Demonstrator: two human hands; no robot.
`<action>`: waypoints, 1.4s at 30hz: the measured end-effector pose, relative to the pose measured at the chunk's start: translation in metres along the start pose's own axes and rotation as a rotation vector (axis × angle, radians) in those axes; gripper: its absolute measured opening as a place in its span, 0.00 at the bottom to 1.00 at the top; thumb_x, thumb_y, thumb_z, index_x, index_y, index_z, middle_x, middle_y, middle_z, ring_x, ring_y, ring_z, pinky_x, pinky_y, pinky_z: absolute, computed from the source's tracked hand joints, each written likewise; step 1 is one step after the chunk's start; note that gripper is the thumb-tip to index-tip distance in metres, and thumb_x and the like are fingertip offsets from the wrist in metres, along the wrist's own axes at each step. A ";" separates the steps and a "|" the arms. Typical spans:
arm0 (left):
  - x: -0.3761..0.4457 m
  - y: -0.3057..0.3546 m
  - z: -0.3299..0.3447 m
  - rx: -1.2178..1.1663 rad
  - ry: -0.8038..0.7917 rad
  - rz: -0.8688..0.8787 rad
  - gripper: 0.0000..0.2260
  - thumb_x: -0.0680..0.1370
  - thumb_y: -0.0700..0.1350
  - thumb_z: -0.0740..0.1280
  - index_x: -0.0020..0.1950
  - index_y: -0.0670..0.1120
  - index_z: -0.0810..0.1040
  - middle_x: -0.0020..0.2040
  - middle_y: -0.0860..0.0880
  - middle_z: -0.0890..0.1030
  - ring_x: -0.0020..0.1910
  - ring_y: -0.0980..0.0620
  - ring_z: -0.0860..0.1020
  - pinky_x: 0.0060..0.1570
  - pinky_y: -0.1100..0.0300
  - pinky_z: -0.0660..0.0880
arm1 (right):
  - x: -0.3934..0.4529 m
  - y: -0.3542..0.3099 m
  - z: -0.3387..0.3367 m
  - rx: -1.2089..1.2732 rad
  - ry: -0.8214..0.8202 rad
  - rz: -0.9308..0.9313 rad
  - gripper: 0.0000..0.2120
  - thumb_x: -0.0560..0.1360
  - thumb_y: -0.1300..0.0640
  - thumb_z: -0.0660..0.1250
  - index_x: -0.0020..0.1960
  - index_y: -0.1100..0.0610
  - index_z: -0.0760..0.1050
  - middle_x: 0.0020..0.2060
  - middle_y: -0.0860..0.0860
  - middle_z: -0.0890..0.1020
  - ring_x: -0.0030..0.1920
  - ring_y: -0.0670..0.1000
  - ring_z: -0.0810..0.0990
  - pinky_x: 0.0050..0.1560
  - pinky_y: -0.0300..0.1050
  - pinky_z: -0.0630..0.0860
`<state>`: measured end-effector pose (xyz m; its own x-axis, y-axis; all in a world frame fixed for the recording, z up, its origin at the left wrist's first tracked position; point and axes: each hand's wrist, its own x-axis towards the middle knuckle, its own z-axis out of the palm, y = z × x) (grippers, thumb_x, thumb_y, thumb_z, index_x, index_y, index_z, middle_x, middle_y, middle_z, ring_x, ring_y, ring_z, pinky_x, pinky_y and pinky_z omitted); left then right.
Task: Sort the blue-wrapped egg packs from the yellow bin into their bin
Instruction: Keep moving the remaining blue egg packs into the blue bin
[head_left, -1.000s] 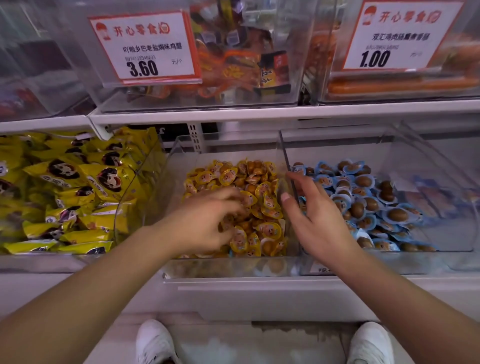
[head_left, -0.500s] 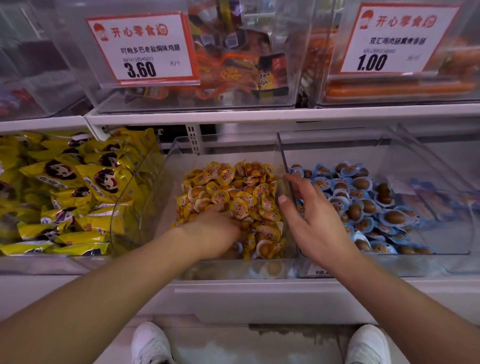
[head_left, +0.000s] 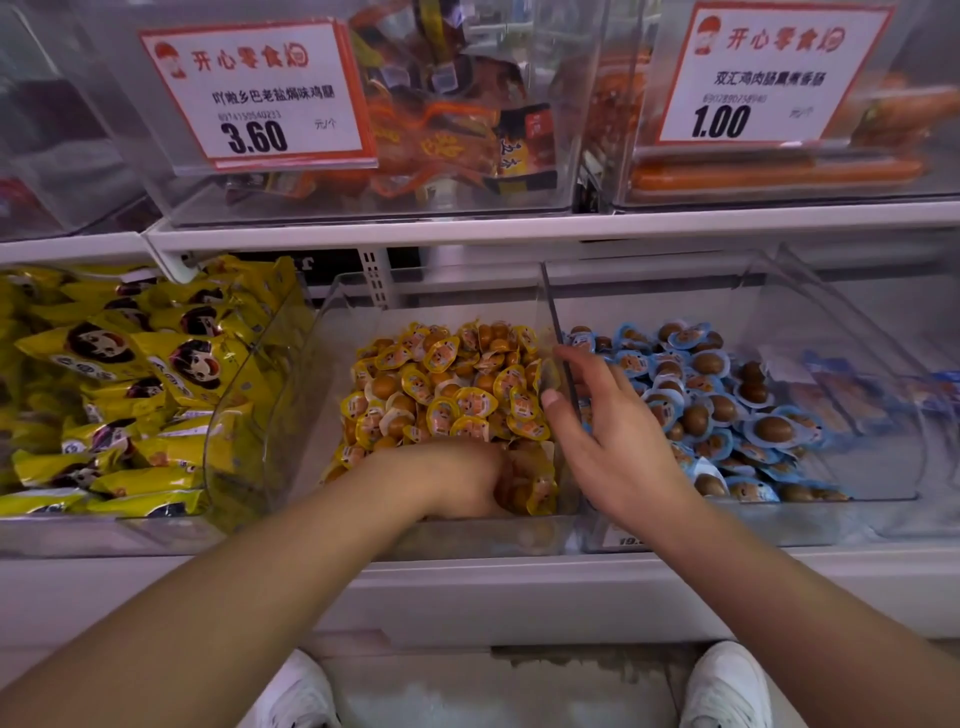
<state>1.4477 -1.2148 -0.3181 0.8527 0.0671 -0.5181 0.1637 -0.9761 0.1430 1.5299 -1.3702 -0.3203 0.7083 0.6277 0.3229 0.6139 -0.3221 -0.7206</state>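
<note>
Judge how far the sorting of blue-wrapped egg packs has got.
Done: no blue pack shows on top of the yellow bin. In hand: the left hand digs into its front; the right hand spreads over the divider, holding nothing. Left: any buried packs go to the blue bin.

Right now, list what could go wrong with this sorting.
1. The left hand is buried in the yellow-wrapped egg packs, fingers hidden; it may grab the wrong colour unseen.
2. Digging at the front could push packs over the yellow bin wall.
3. The right hand over the clear divider could knock it.

even light, edges warped, soft
</note>
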 end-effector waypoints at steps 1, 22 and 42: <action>0.003 0.002 0.001 0.095 0.028 -0.029 0.17 0.77 0.61 0.66 0.41 0.47 0.75 0.37 0.50 0.76 0.35 0.49 0.74 0.34 0.57 0.71 | 0.000 0.000 0.000 0.004 0.001 -0.002 0.24 0.80 0.41 0.57 0.75 0.43 0.62 0.67 0.51 0.73 0.65 0.50 0.75 0.57 0.41 0.70; -0.050 -0.043 0.005 -0.801 0.787 0.009 0.05 0.75 0.50 0.73 0.48 0.53 0.80 0.38 0.61 0.81 0.36 0.64 0.79 0.35 0.69 0.71 | -0.006 -0.020 -0.008 -0.010 0.185 -0.148 0.20 0.80 0.50 0.60 0.69 0.55 0.72 0.66 0.51 0.72 0.67 0.51 0.71 0.67 0.50 0.70; -0.043 0.020 -0.001 -0.922 1.077 0.011 0.08 0.80 0.48 0.65 0.51 0.61 0.81 0.52 0.58 0.82 0.51 0.55 0.81 0.52 0.51 0.78 | 0.004 -0.025 -0.076 1.325 -0.111 0.724 0.12 0.75 0.61 0.66 0.58 0.62 0.77 0.44 0.59 0.80 0.33 0.52 0.80 0.19 0.36 0.64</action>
<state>1.4149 -1.2369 -0.2919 0.7429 0.5917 0.3129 0.0579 -0.5226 0.8506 1.5440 -1.4134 -0.2549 0.6450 0.6863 -0.3361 -0.6362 0.2386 -0.7337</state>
